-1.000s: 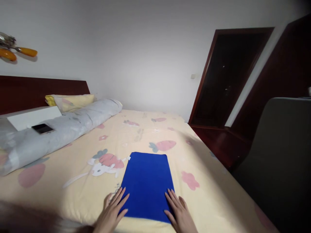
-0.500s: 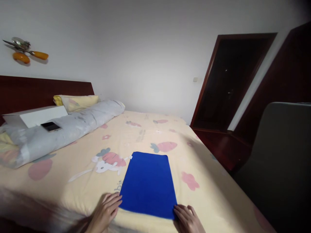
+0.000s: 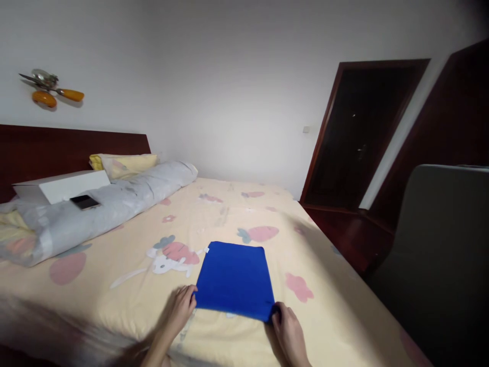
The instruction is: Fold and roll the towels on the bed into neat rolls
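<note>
A blue cloth (image 3: pixel 235 278) lies on the bed, its far edge flat on the patterned sheet and a small white tag at its far left corner. My left hand (image 3: pixel 184 306) pinches the near left corner between closed fingers. At the near right corner, my right hand (image 3: pixel 287 329) is also closed on the cloth, with the fabric bunching at the fingertips. The near edge between both hands looks slightly raised off the sheet.
A rolled grey quilt (image 3: pixel 133 196) lies along the left side, bearing a phone (image 3: pixel 84 202) and a white box (image 3: pixel 74 187). Behind it are a yellow pillow (image 3: pixel 132 164) and the headboard (image 3: pixel 72 148). A dark chair back (image 3: pixel 439 244) stands at the right beyond the bed's edge.
Both hands have closed on the near corners and moved away from me, carrying the cloth's near edge with them. The far edge has stayed in place on the sheet.
</note>
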The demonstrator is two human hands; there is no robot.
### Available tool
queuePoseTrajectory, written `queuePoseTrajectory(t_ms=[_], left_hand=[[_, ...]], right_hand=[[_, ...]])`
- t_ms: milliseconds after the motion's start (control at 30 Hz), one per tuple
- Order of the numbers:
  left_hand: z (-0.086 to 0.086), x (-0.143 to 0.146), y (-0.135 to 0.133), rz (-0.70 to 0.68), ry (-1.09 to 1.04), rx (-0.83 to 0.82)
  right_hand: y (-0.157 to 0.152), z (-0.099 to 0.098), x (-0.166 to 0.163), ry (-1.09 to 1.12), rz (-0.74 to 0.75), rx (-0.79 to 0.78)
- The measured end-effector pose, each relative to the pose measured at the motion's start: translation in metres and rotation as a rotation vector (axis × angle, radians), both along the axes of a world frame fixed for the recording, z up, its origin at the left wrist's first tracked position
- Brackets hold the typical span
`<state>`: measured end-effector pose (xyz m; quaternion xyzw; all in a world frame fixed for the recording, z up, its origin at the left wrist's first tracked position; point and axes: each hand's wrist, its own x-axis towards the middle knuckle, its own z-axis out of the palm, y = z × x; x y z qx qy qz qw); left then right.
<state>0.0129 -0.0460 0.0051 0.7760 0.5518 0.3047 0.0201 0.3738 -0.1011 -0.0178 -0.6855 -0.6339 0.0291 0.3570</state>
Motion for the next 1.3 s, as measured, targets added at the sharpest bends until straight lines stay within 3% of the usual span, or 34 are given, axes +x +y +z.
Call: queuePoseTrajectory(t_ms=[267, 367, 467, 600, 700, 800, 933, 1067, 1200, 1300], left_hand=[[-0.017, 0.010, -0.005, 0.153, 0.237, 0.085], [-0.022, 0.033, -0.015, -0.061, 0.297, 0.106], [-0.024, 0.065, -0.027, -0.305, 0.334, 0.099], [-0.018, 0.082, -0.036, -0.418, 0.351, 0.026], [-0.011, 0.067, -0.034, -0.399, 0.357, -0.038], [-0.011, 0.040, -0.025, -0.322, 0.374, -0.079], [-0.019, 0.006, -0.012, -0.279, 0.382, -0.052], [-0.023, -0.018, -0.004, -0.315, 0.342, 0.049], [-0.013, -0.025, -0.003, -0.304, 0.247, 0.089], [0.003, -0.016, 0.000, -0.176, 0.121, 0.012]], right_hand=[[-0.001, 0.000, -0.011, -0.371, 0.017, 0.169], [0.003, -0.005, -0.031, -0.420, 0.245, 0.251], [0.006, -0.011, -0.054, -0.416, 0.469, 0.200], [0.003, -0.007, -0.061, -0.376, 0.593, 0.055], [-0.003, 0.000, -0.046, -0.374, 0.633, -0.025], [-0.006, -0.001, -0.023, -0.368, 0.551, -0.061], [-0.006, -0.010, 0.006, -0.357, 0.430, 0.007], [-0.006, -0.009, 0.020, -0.354, 0.416, 0.118], [0.000, 0.002, 0.020, -0.256, 0.366, 0.155], [0.012, 0.013, 0.018, -0.086, 0.335, 0.068]])
